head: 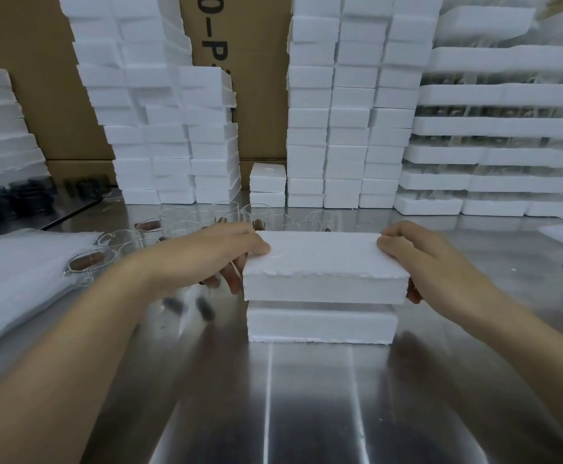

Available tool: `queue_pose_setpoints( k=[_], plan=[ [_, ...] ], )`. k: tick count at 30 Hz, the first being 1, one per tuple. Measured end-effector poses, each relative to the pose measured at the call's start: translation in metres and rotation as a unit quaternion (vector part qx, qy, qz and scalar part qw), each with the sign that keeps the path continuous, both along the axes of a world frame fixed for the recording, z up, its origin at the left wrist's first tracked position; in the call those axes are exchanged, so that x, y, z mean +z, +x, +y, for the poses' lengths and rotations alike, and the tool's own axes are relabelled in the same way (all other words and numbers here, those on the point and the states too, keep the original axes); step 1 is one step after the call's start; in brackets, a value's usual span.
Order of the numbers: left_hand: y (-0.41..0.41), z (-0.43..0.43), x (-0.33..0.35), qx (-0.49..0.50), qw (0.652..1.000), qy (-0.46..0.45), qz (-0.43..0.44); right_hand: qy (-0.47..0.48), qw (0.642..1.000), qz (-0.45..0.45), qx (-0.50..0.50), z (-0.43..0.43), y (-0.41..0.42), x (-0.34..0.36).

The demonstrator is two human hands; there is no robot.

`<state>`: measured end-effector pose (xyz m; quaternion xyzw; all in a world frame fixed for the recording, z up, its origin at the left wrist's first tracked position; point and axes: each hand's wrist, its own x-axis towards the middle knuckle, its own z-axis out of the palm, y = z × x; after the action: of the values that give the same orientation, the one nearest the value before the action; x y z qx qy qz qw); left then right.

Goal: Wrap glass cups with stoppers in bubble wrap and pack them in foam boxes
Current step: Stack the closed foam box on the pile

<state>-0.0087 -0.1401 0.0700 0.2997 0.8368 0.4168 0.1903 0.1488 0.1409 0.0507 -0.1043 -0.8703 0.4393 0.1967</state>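
A white foam lid point(323, 259) hovers just above the matching foam box bottom point(322, 321) on the steel table. My left hand point(213, 252) grips the lid's left end, thumb on top and fingers underneath. My right hand point(420, 256) grips its right end the same way. Several glass cups point(203, 217) stand behind my left hand, some holding brown stoppers point(89, 259). What lies inside the box is hidden by the lid.
Tall stacks of foam boxes point(347, 105) line the back in front of cardboard cartons point(39, 78). Bubble wrap sheets point(15, 272) lie at the left. Dark cups point(22, 195) sit far left. The steel table point(307, 396) spreads toward me.
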Motion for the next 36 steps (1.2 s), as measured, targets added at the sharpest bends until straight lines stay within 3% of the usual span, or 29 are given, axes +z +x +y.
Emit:
queue_pose_setpoints(
  k=[15,36],
  plan=[
    [-0.016,-0.010,-0.002,-0.036,0.998,-0.005,-0.054,-0.011,1.000,-0.007,0.021,-0.001,0.000,0.001],
    [0.008,-0.008,0.010,-0.026,0.999,-0.044,-0.010,-0.011,1.000,-0.018,0.014,-0.001,-0.003,-0.004]
  ],
)
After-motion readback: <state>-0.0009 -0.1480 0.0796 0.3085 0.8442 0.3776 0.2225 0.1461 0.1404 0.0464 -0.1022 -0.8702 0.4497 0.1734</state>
